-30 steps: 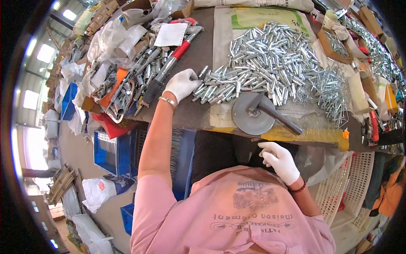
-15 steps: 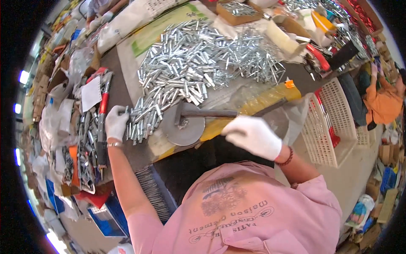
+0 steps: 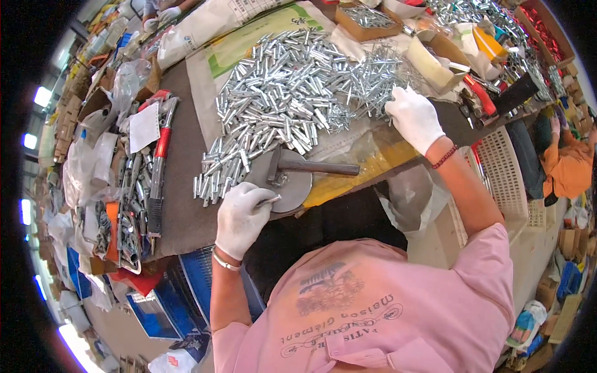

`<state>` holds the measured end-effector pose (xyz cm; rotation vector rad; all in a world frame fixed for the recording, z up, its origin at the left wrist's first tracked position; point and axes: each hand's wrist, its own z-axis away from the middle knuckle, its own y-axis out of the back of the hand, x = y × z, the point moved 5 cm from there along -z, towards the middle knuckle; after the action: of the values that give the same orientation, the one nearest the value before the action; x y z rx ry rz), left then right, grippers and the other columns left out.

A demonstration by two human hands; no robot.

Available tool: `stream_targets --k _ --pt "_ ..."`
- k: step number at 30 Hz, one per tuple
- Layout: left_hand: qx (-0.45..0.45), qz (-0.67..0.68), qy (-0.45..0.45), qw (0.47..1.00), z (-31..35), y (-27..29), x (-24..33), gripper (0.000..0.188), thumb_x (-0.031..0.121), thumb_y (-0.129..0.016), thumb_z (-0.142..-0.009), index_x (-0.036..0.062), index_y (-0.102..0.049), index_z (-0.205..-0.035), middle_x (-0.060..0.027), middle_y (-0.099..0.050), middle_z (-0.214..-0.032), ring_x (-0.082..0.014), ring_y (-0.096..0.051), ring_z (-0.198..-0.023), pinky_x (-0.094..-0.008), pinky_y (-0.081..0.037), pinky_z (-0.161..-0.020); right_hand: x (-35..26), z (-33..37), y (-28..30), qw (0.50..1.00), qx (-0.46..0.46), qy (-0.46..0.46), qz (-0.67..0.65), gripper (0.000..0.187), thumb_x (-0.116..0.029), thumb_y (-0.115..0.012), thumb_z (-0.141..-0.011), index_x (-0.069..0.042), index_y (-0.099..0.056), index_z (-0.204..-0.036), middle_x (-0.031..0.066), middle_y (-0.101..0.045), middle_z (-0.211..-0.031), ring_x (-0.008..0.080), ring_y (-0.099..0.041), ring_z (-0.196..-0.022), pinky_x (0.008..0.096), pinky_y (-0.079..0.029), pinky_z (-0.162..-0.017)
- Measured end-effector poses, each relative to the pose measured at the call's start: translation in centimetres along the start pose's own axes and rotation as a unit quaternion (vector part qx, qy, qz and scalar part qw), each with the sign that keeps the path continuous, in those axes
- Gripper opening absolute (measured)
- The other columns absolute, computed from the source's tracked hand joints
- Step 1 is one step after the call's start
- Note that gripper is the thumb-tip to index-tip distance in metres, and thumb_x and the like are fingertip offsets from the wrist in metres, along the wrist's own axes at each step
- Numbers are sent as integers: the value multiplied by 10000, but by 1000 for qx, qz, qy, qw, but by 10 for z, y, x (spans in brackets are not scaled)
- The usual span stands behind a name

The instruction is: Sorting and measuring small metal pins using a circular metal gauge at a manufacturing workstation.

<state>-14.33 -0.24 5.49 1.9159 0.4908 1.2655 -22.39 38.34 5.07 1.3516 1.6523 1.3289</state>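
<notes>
Place: a workshop — cluttered, factory-like
Workbench (image 3: 183,177): heaped metal tubes (image 3: 273,93), a hammer (image 3: 323,167) on a round plate (image 3: 292,196)
Floor (image 3: 528,270): blue crates (image 3: 168,311), a white plastic basket (image 3: 507,165)
Edges: brown cartons (image 3: 567,225) — another person (image 3: 569,165) in orange

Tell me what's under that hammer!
The hammer has its head on the round grey plate, and its handle reaches past the plate's edge. Whatever lies straight beneath the head is covered, so I can't see that.

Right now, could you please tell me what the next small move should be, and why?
Probably the right hand should pick one pin from the pile of thin metal pins, since it is at that pile's edge while the left hand pinches a small metal piece by the round disc.
</notes>
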Motion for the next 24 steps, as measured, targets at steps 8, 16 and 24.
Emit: stream_targets --k 8,16,24 --pt "57 14 -40 997 12 -6 -3 80 147 -823 -843 111 -794 -909 -111 -701 -854 -332 -706 -846 -442 -566 -744 -12 22 -11 995 35 67 -70 54 -98 -700 -833 -141 -677 -856 60 -621 -898 288 -671 -850 439 -565 -749" --pt "98 10 -18 995 27 -13 3 88 160 -828 -862 98 -774 -894 -98 -674 -846 -326 -683 -855 -439 -548 -755 -89 21 53 954 63 86 -279 62 -129 -762 -860 -163 -773 -911 37 -691 -872 263 -720 -821 384 -594 -712" --pt "109 -18 -7 994 19 -13 -11 106 121 -799 -851 86 -759 -943 -121 -713 -940 -354 -693 -909 -449 -562 -812 -190 17 31 940 -2 122 -320 77 -167 -703 -906 -136 -702 -836 98 -643 -853 335 -692 -806 460 -573 -704"
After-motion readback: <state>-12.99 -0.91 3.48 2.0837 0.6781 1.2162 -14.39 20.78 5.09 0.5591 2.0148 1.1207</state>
